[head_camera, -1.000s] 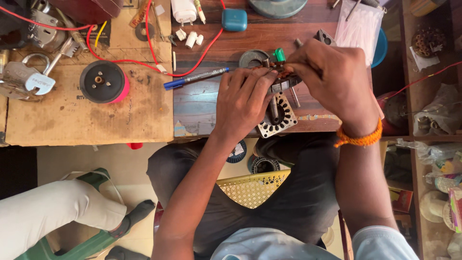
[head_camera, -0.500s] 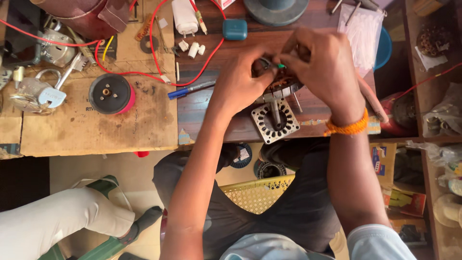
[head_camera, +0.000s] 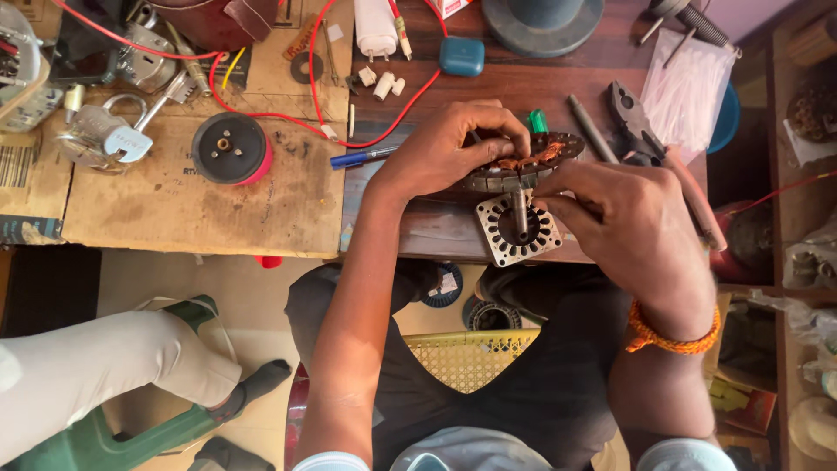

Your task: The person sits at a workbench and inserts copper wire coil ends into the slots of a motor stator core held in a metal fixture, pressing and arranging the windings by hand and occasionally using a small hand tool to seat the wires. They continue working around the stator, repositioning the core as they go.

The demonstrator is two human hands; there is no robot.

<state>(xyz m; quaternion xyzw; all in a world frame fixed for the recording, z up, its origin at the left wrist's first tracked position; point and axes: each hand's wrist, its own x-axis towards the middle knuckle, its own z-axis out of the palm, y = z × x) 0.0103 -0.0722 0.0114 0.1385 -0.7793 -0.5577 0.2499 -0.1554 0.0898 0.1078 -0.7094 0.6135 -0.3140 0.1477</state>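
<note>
Steadying a wound stator (head_camera: pixel 523 161) near the tabletop's (head_camera: pixel 436 235) front edge, above a bare core (head_camera: pixel 517 228).
Left hand (head_camera: pixel 449 153) curled shut over the stator's rim; right hand (head_camera: pixel 632 227) half closed, fingertips pinching near its shaft. Best done keeping the rim grip firm, copper windings untouched.

Dark brown wooden workbench (head_camera: pixel 558 87) up top, worn cardboard sheet (head_camera: pixel 200 201) laid beside it, pale beige floor (head_camera: pixel 174 288) below, cluttered wooden shelves (head_camera: pixel 802 174) along the right.
</note>
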